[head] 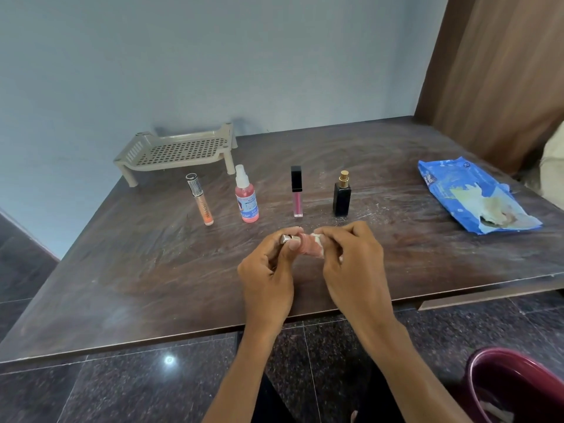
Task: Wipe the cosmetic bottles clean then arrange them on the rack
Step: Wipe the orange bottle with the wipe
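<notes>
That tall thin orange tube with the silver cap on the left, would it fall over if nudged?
Probably. The orange tube stands upright on a narrow base, so a nudge would likely tip it. Being round, it might then roll across the table. It looks small and probably light.

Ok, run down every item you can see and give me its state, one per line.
Rack: upright on the table, nothing on it.
Orange tube: standing, capped.
Pink spray bottle: standing, capped.
Pink lip gloss: standing, capped.
Black perfume bottle: standing, gold sprayer uncovered.
Wipes pack: lying flat, torn open.
Small pink bottle: held sideways above the table.
Left hand: gripping its silver end.
Right hand: pressing a wipe around it.
</notes>
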A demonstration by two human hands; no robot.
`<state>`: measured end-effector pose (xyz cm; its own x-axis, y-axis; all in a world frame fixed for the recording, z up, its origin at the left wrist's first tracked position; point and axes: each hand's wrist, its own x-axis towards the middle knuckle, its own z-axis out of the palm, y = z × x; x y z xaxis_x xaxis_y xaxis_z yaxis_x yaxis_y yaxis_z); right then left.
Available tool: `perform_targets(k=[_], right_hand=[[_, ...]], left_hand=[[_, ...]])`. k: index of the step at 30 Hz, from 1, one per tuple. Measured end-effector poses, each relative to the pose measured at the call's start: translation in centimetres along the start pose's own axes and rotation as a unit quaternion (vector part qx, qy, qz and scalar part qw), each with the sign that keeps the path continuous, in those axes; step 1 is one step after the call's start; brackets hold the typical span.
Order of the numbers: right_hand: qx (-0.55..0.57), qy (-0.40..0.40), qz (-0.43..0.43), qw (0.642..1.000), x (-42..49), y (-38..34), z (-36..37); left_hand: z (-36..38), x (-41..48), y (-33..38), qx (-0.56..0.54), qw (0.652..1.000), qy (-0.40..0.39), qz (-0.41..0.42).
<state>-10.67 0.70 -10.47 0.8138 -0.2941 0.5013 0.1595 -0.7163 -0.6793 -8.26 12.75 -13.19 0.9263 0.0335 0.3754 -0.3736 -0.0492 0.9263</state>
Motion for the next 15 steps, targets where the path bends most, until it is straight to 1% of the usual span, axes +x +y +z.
perform_targets(k=[2, 4, 6, 11, 13, 15], right_hand=[[0.018, 0.008, -0.024, 1.000, -0.3, -0.8, 0.6], [0.025, 0.017, -0.030, 0.999, -0.5, -0.7, 0.9], [0.024, 0.030, -0.021, 0.999, -0.9, 0.1, 0.8], [0.010, 0.051, 0.044, 0.998, -1.5, 2.2, -0.1], [0.002, 0.043, 0.043, 0.998, -1.2, 2.1, -0.1], [0.008, 0.037, 0.024, 0.999, -0.9, 1.2, 0.2]], left_hand=[[0.0, 0.0, 0.3, 0.011, 1.000, 0.009, 0.008], [0.0, 0.0, 0.4, 0.006, 1.000, 0.012, 0.004], [0.0, 0.0, 0.2, -0.006, 1.000, 0.016, -0.002], [0.3, 0.0, 0.1, -0.009, 0.999, 0.029, -0.008], [0.3, 0.0, 0.3, 0.001, 1.000, 0.029, 0.002], [0.1, -0.1, 0.6, 0.013, 0.999, 0.031, 0.016]])
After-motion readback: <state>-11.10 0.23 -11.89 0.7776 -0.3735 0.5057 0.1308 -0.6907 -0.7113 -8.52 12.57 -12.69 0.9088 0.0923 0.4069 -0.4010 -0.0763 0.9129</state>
